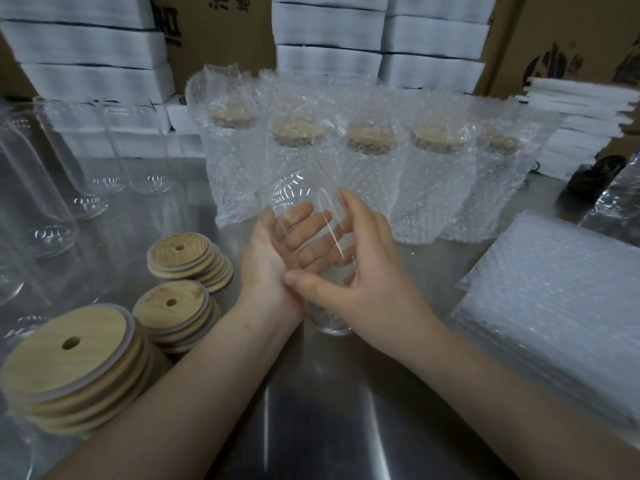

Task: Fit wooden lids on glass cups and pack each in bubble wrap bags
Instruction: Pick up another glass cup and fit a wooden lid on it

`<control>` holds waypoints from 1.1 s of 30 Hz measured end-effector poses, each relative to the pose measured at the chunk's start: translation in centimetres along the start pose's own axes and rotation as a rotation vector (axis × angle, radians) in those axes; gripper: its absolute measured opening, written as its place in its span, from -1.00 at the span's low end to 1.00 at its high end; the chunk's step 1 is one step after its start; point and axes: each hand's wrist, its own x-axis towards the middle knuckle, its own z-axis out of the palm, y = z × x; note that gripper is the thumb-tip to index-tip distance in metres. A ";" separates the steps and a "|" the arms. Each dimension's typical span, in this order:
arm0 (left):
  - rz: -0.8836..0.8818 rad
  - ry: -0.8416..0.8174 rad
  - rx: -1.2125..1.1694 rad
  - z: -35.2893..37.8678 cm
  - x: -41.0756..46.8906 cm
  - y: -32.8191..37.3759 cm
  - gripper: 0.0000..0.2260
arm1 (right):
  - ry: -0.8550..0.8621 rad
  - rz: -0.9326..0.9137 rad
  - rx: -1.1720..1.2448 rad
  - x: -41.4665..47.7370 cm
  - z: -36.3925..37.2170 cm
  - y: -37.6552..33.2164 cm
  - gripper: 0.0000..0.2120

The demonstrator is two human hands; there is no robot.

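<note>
**Cup [308,237] in both my hands, no lid on it**

The cup is clear glass and lies tilted above the table [329,417]. Its mouth points away from me and its base comes toward my wrists. My left hand [273,258] is flat and palm up beneath it, fingers straight; I can see them through the glass. My right hand [374,282] clasps the cup from the right, with the thumb across the near side and the index finger laid along the far side.

Three stacks of lids [176,313] sit to my left, each lid with a small hole in it. The nearest stack is at the table's front edge and the other two are further in. Beyond them stand bare cups [41,188], upright on the steel.

Straight ahead, a row of five wrapped cups [370,157] stands behind the one I hold. Each is upright in bubble wrap with a lid showing near the top. A stack of flat bags [554,306] lies to my right, well apart from my hands. White boxes [90,46] and brown cartons [221,36] are piled along the back.
</note>
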 end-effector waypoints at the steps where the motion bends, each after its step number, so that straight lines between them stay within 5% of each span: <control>1: 0.000 0.001 -0.005 -0.1 0.0 -0.1 -0.58 | 0.018 -0.011 0.004 0.1 0.0 0.1 -0.03; 10: 0.060 -0.026 -0.055 -0.1 0.4 -0.6 -0.65 | 0.018 -0.065 0.045 0.4 -0.6 0.2 -0.11; 19: 0.059 -0.033 -0.093 0.2 0.1 -0.4 -0.64 | -0.053 -0.085 0.351 0.9 -0.7 0.8 -0.26; 25: 0.180 0.004 0.129 1.3 -1.1 -0.4 -0.57 | 0.001 -0.008 0.609 1.4 -0.7 1.4 -0.56; 29: 0.295 -0.049 0.314 2.1 -1.7 -1.5 -0.66 | 0.075 0.053 0.678 1.6 -0.5 1.5 -0.45; 33: 0.378 -0.119 0.390 2.3 -2.3 -2.1 -0.73 | 0.136 0.013 0.619 1.5 -0.3 1.3 -0.58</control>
